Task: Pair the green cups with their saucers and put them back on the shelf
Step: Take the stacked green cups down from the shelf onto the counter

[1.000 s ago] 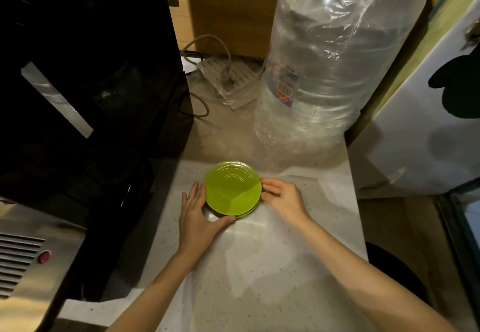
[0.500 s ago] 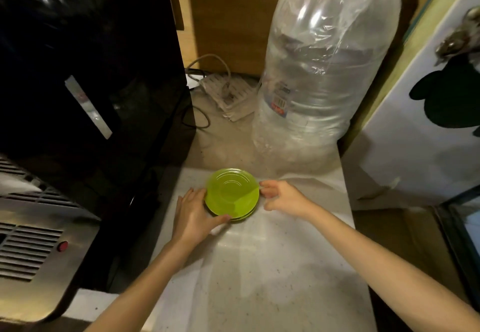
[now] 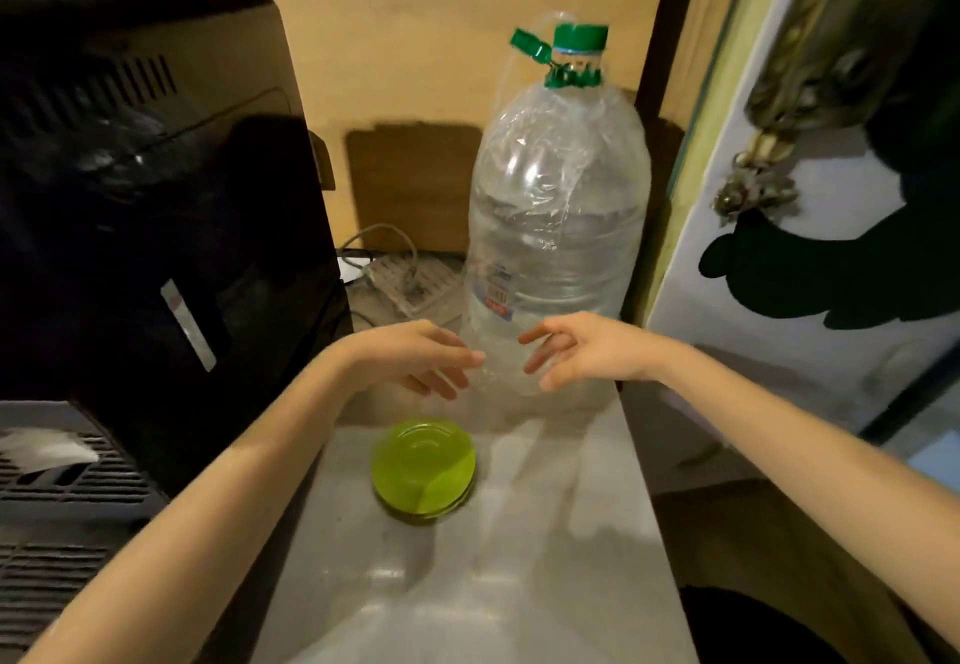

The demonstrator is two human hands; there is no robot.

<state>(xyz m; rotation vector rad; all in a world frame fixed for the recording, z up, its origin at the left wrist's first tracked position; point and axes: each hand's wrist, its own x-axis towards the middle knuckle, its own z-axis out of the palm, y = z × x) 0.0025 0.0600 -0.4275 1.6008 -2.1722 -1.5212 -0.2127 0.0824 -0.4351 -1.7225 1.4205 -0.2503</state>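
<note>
A small stack of lime-green saucers [image 3: 423, 471] lies on the pale counter [image 3: 545, 559], a little in front of the big water bottle. Both hands hover above and beyond the stack, touching nothing. My left hand [image 3: 415, 357] is raised to the left of the bottle's base with its fingers spread. Facing it from the right, my right hand [image 3: 576, 349] also has loose, parted fingers. No green cup is in view.
A large clear plastic water bottle [image 3: 558, 227] with a green cap stands at the back of the counter. A black appliance [image 3: 156, 227] fills the left side. A power strip with cables [image 3: 400, 274] lies behind. A white door [image 3: 805, 300] stands to the right.
Both hands have let go of the saucer stack and lifted up and forward toward the bottle. The view has tilted upward, so the saucers now sit lower in frame.
</note>
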